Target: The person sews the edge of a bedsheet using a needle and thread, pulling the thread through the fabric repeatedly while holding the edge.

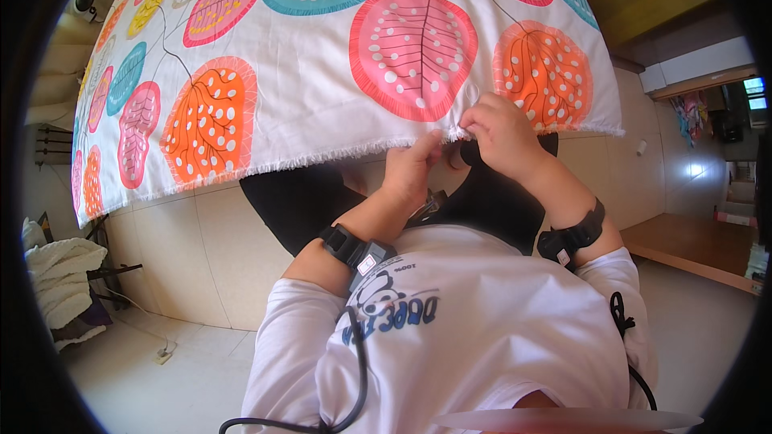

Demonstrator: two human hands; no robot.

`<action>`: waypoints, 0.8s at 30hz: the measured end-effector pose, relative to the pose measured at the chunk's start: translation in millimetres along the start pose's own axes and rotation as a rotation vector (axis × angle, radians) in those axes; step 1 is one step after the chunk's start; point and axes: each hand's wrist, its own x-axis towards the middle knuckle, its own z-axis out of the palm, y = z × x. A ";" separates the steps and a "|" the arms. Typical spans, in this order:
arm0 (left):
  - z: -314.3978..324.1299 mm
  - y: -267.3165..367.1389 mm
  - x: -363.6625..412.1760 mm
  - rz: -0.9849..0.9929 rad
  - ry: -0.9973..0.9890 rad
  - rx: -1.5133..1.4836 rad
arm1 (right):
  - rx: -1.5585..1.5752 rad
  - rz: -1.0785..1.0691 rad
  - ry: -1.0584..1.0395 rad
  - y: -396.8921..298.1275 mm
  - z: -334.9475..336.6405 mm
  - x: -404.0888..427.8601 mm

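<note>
A large white cloth printed with orange, pink and teal leaf shapes spreads before me, its near edge a frayed white fringe. My left hand grips this edge, thumb on top and the other fingers mostly hidden underneath. Just to its right, my right hand pinches the same edge between thumb and fingertips. A thin white loop, apparently thread, lies on the cloth by the right fingers. Whether those fingertips also hold something small is hidden.
Under the cloth's edge are my legs in black trousers. A white knitted blanket hangs at left, with a cable and plug on the floor below. Wooden furniture stands at right. Black bands circle both arms, with dark cables alongside.
</note>
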 end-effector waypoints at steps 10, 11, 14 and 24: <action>10.8 3.2 -9.6 0.035 0.111 0.248 | -0.238 -0.177 -0.038 -13.3 21.0 6.9; 10.7 3.3 -9.7 0.031 0.104 0.248 | -0.218 -0.157 -0.039 -12.2 22.4 6.7; 8.2 3.5 -7.7 0.037 0.108 0.237 | -0.147 -0.084 -0.035 -6.1 22.2 6.4; 0.2 -0.4 -1.2 -0.049 -0.041 0.008 | 0.279 0.207 -0.048 10.9 14.4 1.2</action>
